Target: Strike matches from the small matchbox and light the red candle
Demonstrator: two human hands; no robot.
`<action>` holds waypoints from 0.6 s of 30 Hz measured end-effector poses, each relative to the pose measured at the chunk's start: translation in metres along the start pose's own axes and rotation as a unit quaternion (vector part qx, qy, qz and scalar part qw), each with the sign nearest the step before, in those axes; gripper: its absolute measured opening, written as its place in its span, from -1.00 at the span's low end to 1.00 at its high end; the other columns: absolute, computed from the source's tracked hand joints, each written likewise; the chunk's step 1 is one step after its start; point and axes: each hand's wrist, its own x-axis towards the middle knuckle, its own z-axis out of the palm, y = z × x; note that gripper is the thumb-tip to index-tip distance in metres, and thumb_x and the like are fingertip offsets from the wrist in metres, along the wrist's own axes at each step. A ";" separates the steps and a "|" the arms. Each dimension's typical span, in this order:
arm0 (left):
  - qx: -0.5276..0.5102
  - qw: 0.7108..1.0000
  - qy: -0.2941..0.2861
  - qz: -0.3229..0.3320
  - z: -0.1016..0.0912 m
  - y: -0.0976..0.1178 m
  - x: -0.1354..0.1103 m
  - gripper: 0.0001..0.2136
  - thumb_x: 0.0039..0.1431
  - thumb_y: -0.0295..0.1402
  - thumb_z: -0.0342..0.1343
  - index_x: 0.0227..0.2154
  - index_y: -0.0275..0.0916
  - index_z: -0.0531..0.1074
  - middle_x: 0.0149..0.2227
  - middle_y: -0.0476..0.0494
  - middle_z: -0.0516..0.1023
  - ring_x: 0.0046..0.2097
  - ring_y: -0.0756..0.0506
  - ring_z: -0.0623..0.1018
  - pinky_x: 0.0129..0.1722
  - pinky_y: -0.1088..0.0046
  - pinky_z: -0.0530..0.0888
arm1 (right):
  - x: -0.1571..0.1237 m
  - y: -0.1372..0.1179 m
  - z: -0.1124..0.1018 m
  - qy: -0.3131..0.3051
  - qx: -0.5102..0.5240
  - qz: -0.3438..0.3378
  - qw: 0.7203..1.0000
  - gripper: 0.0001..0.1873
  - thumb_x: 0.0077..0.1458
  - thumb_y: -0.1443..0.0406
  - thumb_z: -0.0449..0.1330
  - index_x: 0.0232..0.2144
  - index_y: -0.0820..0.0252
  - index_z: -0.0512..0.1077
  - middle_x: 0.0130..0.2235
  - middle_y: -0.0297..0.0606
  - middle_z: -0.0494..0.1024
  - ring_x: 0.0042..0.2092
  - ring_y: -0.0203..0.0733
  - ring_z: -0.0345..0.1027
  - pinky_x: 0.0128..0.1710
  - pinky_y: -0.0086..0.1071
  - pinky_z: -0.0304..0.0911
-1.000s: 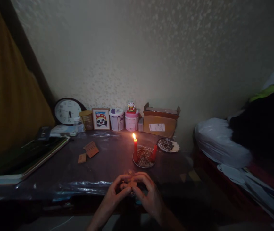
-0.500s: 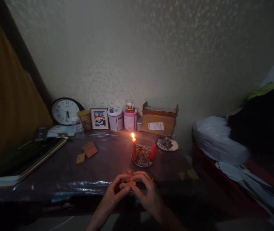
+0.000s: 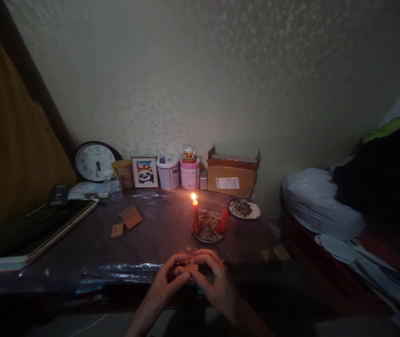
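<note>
My left hand (image 3: 167,280) and my right hand (image 3: 214,281) meet at the near edge of the dark table (image 3: 80,252). Their fingertips pinch a small orange-brown box (image 3: 192,267) between them. Just beyond my hands stands a round metal dish (image 3: 208,228) holding a lit red candle (image 3: 195,217) on its left and a shorter unlit red candle (image 3: 223,221) on its right. A second plate of matchsticks (image 3: 244,209) lies behind and to the right of the dish.
Two small brown boxes (image 3: 127,220) lie left of centre on the plastic-covered table. Along the wall stand a clock (image 3: 93,162), a panda picture (image 3: 145,172), two tins (image 3: 179,172) and a cardboard box (image 3: 233,175). Books (image 3: 34,231) lie at left; bags (image 3: 321,203) are piled at right.
My hands stay together on the small box with only slight finger movement. The view has shifted a little, so everything sits slightly lower left.
</note>
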 end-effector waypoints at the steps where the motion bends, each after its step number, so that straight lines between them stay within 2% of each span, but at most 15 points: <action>1: 0.001 1.000 -0.002 -0.001 0.000 0.000 0.000 -0.68 -0.10 -0.23 0.22 -0.24 -0.21 0.40 -0.45 -0.03 0.48 -0.34 -0.09 0.46 -0.28 0.44 0.34 | 0.000 0.000 0.000 -0.002 0.000 -0.002 1.000 -0.86 -0.01 0.36 0.17 -0.31 0.14 0.40 -0.15 -0.23 0.43 -0.09 -0.18 0.34 -0.08 -0.34 0.26; 7: 0.009 1.000 0.005 -0.006 -0.001 0.001 0.000 -0.66 -0.12 -0.22 0.23 -0.24 -0.20 0.40 -0.51 0.03 0.42 -0.38 -0.06 0.43 -0.33 0.46 0.33 | 0.000 -0.002 -0.001 0.002 -0.001 -0.004 1.000 -0.86 -0.03 0.38 0.18 -0.32 0.16 0.40 -0.17 -0.22 0.43 -0.09 -0.17 0.34 -0.07 -0.33 0.25; 12: -0.012 1.000 -0.010 -0.018 -0.002 -0.004 0.001 -0.65 -0.11 -0.21 0.22 -0.23 -0.21 0.38 -0.52 0.06 0.39 -0.41 -0.03 0.40 -0.38 0.49 0.30 | -0.001 -0.004 -0.001 -0.001 0.004 -0.001 1.000 -0.87 -0.02 0.38 0.17 -0.33 0.18 0.41 -0.18 -0.22 0.43 -0.11 -0.18 0.34 -0.10 -0.35 0.27; 18: -0.006 1.000 -0.021 -0.003 -0.004 -0.008 0.001 -0.67 -0.07 -0.24 0.20 -0.21 -0.19 0.37 -0.51 0.08 0.37 -0.41 0.00 0.37 -0.35 0.49 0.28 | 0.000 -0.001 0.000 0.001 -0.005 -0.002 1.000 -0.87 -0.03 0.39 0.17 -0.33 0.19 0.41 -0.17 -0.20 0.43 -0.11 -0.18 0.34 -0.09 -0.37 0.25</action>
